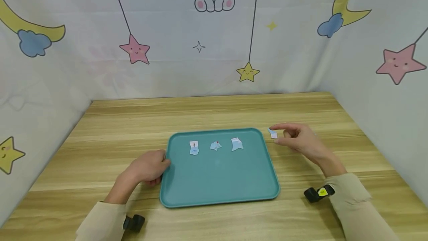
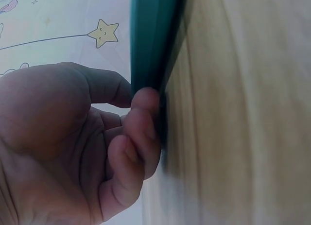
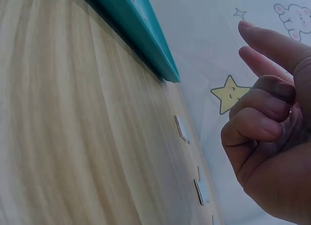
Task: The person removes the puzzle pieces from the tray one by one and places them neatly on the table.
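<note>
Lying on the table [image 1: 214,114] just outside the far right corner of the tray [image 1: 219,179], the card piece [image 1: 273,134] sits left of the nearer, right hand [image 1: 302,140], whose parted finger and thumb hold nothing; the left hand [image 1: 148,166] grips the tray's left edge.

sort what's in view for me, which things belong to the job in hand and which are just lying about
Likely in the job:
teal tray, edge held by the left grip
three small pieces on it
blue-and-white piece at the right grip
table pieces, right wrist view

Probably just surroundings:
wooden table
patterned backdrop
black wrist devices
</note>
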Available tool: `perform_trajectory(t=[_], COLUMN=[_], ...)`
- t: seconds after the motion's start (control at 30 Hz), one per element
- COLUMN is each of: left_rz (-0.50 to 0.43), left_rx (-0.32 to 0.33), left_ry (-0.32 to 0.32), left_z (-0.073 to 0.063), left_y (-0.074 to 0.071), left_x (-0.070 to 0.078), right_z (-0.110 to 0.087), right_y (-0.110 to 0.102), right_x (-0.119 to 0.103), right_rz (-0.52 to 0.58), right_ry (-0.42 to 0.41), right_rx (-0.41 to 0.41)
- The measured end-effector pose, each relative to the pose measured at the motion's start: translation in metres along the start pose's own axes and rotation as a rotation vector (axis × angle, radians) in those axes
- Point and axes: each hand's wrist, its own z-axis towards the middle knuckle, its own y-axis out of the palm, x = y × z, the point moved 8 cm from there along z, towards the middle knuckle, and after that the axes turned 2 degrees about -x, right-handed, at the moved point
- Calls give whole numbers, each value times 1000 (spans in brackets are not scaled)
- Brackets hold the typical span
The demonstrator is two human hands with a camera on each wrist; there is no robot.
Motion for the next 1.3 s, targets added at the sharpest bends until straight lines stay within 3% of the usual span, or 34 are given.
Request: perform_trajectory(t=[0.7,0.97,1.3], left_rz=[24,22,13], left_rx=[-23,-26,-24], left_ry=[3,-1,9], left_z=[-2,-1,-1], left_y=[0,-1,-2], left_x=[-4,-5,-3], right_z=[25,33,43], right_y=[50,60,72], right_x=[-8,-14,-16], right_rz=[-106,-208,-282], right_ry=[-13,-11,-38], right_rx=[-164,-162,-242])
